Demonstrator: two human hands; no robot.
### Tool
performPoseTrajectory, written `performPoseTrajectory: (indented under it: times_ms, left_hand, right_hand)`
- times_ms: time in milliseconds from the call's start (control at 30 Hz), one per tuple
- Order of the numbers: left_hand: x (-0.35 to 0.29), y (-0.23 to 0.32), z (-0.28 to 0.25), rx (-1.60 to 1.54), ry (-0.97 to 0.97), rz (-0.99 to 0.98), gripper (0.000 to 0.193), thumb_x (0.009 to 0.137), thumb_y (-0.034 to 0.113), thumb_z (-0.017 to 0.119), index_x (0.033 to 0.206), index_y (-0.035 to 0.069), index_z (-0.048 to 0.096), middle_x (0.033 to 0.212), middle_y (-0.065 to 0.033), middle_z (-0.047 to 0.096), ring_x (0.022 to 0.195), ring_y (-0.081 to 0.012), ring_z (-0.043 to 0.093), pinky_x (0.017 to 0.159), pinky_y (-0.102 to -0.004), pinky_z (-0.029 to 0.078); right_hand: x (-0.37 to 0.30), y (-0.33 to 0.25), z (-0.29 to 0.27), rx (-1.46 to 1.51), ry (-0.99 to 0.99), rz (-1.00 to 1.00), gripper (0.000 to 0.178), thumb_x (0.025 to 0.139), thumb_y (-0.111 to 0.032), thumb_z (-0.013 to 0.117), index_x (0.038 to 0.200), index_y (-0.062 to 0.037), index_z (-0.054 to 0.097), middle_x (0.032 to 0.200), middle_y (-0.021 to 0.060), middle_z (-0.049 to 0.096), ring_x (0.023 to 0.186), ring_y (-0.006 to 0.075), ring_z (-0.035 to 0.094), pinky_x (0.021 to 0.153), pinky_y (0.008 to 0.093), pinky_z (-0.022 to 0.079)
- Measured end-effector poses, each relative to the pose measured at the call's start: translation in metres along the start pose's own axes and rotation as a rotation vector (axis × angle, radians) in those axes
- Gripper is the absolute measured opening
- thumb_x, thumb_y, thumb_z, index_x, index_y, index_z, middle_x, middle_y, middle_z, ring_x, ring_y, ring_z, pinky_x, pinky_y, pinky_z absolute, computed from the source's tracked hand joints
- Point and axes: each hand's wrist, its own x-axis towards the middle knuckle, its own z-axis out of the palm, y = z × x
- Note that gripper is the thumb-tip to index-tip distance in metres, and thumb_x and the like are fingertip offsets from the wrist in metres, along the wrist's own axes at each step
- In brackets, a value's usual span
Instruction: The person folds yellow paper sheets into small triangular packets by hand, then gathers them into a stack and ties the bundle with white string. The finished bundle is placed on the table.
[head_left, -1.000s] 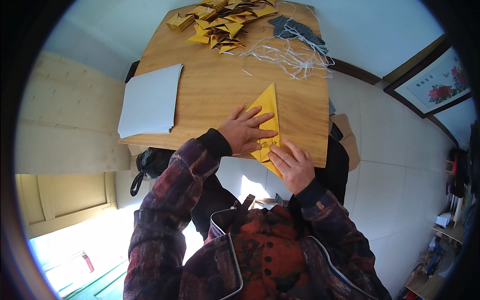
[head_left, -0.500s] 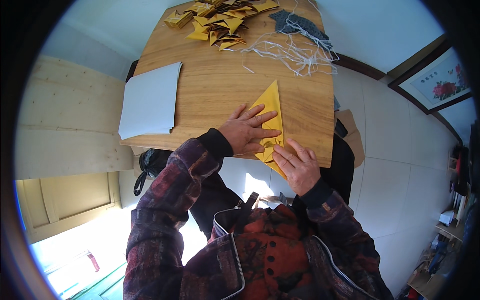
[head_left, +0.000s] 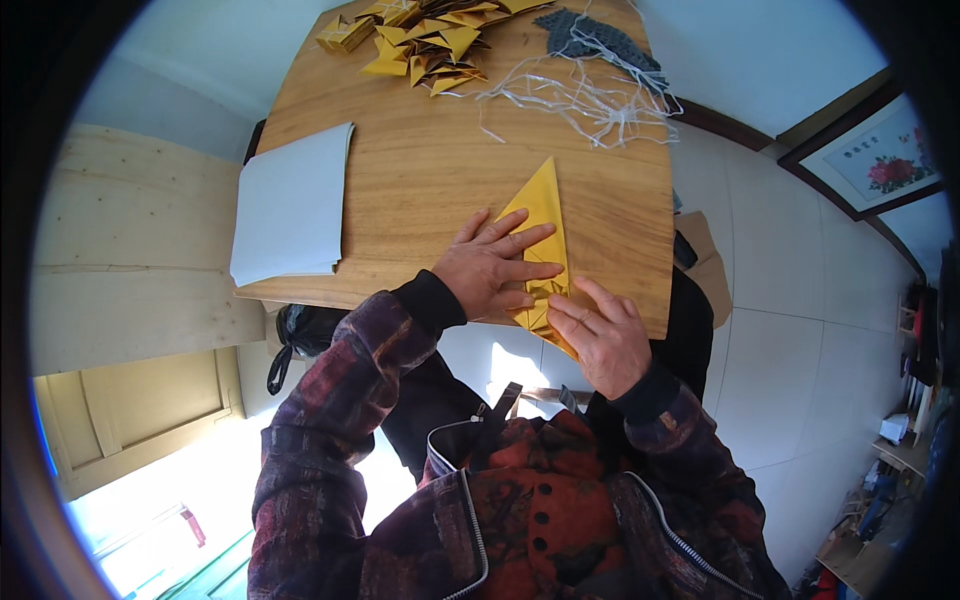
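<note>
A folded yellow paper [head_left: 545, 205] with a long pointed tip lies at the near edge of the table, and its lower end juts past that edge. My left hand [head_left: 490, 265] rests flat on it, palm down with the fingers spread. At the paper's lower right side is my right hand [head_left: 605, 340], its fingertips touching the creased folds and its fingers apart. Small crumpled-looking folds [head_left: 545, 288] show between the two hands. The underside of the paper is hidden.
A heap of folded yellow paper pieces [head_left: 440, 45] sits at the far side of the wooden table [head_left: 410, 180]. Tangled white plastic strips [head_left: 590, 95] lie beside a grey knitted piece [head_left: 600, 45] at the far right. A stack of white sheets [head_left: 290, 205] lies at the left.
My right hand has shifted slightly to the right and down along the paper's lower edge. The left hand stays in place on the paper.
</note>
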Motion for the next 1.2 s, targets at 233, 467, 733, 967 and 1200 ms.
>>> performPoseTrajectory:
  times_ms: [233, 467, 733, 967, 1200]
  left_hand:
    - [0.000, -0.001, -0.001, -0.014, -0.006, 0.000, 0.051, 0.081, 0.041, 0.067, 0.130, 0.038, 0.054, 0.154, 0.0033, 0.025, 0.143, -0.0282, 0.020, 0.112, -0.0580, 0.013]
    - [-0.001, -0.001, -0.004, -0.022, -0.034, 0.011, 0.060, 0.077, 0.042, 0.070, 0.134, 0.039, 0.050, 0.156, 0.0030, 0.023, 0.144, -0.0292, 0.017, 0.112, -0.0595, 0.012]
    - [0.001, 0.000, -0.011, 0.019, -0.124, 0.014, 0.061, 0.082, 0.037, 0.067, 0.138, 0.040, 0.044, 0.157, 0.0016, 0.017, 0.145, -0.0301, 0.014, 0.113, -0.0578, 0.012]
    - [0.001, -0.002, -0.013, 0.025, -0.129, 0.013, 0.056, 0.086, 0.030, 0.062, 0.139, 0.036, 0.044, 0.156, 0.0011, 0.023, 0.144, -0.0286, 0.017, 0.113, -0.0566, 0.013]
    - [0.000, -0.004, -0.012, -0.016, -0.126, 0.015, 0.076, 0.082, 0.022, 0.062, 0.149, 0.020, 0.027, 0.157, -0.0015, 0.020, 0.145, -0.0292, 0.014, 0.114, -0.0559, 0.010]
  right_hand:
    - [0.004, 0.001, -0.002, 0.156, 0.021, 0.028, 0.021, 0.078, -0.008, 0.066, 0.098, -0.0101, 0.069, 0.109, -0.0001, 0.068, 0.114, 0.0236, 0.055, 0.086, 0.0370, 0.043]
    - [0.013, 0.009, -0.002, 0.508, -0.007, 0.147, 0.022, 0.077, 0.002, 0.064, 0.098, -0.0051, 0.068, 0.102, 0.0051, 0.068, 0.101, 0.0258, 0.058, 0.082, 0.0345, 0.048]
    - [0.027, 0.013, -0.007, 0.625, -0.065, 0.358, 0.009, 0.084, -0.003, 0.061, 0.093, -0.0027, 0.064, 0.082, 0.0113, 0.062, 0.083, 0.0285, 0.058, 0.069, 0.0354, 0.046]
    - [0.038, 0.010, 0.004, 0.523, 0.018, 0.479, 0.009, 0.083, -0.008, 0.062, 0.078, -0.0033, 0.056, 0.076, 0.0145, 0.059, 0.074, 0.0354, 0.058, 0.063, 0.0440, 0.044]
    - [0.044, 0.005, 0.011, 0.367, 0.056, 0.515, 0.009, 0.082, -0.010, 0.064, 0.079, -0.0059, 0.056, 0.076, 0.0135, 0.061, 0.073, 0.0346, 0.059, 0.063, 0.0434, 0.046]
